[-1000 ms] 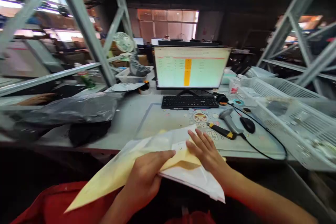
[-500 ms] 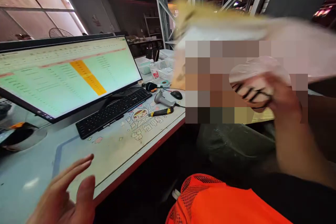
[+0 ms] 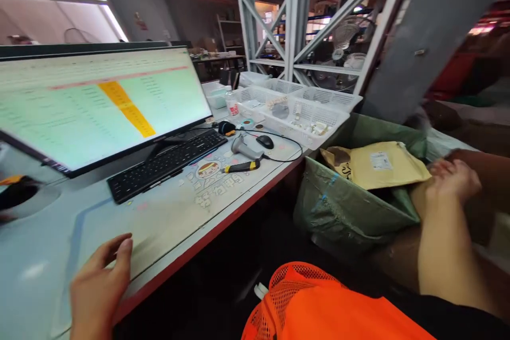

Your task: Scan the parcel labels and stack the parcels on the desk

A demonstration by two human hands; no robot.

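Observation:
A yellow padded envelope (image 3: 378, 166) with a white label lies on top of a large green sack (image 3: 342, 207) beside the desk. My right hand (image 3: 452, 179) hovers just right of the envelope, fingers loosely curled and holding nothing. My left hand (image 3: 98, 284) rests on the near edge of the desk mat (image 3: 175, 215), fingers spread and empty.
On the desk (image 3: 35, 276) stand a monitor (image 3: 99, 101), a black keyboard (image 3: 167, 162), a barcode scanner (image 3: 243, 146), a mouse (image 3: 265, 141), a yellow-black utility knife (image 3: 241, 167) and white baskets (image 3: 303, 109). Steel rack posts rise behind. An orange mesh vest (image 3: 330, 308) covers my lap.
I turned to the right. The envelope left both hands and now lies on the green sack. My left hand settled on the desk edge; my right hand released and drew back.

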